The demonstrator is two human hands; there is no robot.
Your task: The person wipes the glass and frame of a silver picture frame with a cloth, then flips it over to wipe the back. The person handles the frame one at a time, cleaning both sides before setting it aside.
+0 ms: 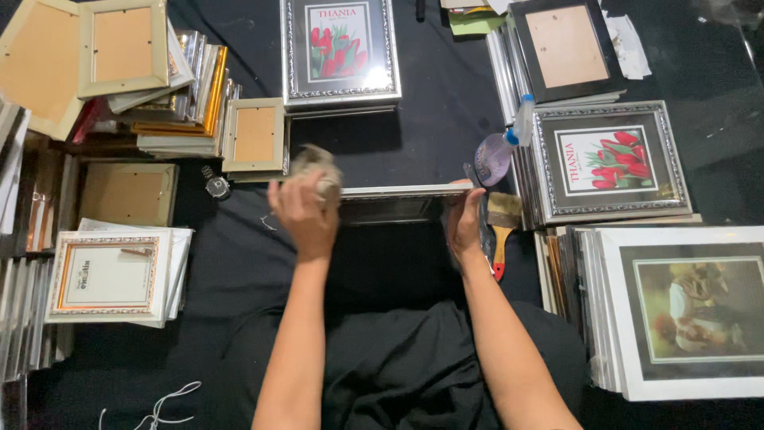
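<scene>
We wipe the upright silver-edged picture frame (395, 193) with a crumpled grey cloth (317, 169).
Left hand (305, 209) fingers clench the cloth; right hand (465, 223) grips the frame's right end, best held steady.

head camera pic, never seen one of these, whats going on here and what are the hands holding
This single picture comes from a camera worn on a person's head, looking down at their own two bare arms; there is no robot. The left hand grips a bunched greyish cloth against the edge of a silver picture frame, which the right hand holds at its other end. They work over a black cloth surface. Around it stand piles of picture frames, two showing red tulip prints. A spray bottle and a paintbrush lie beside the right hand.
</scene>
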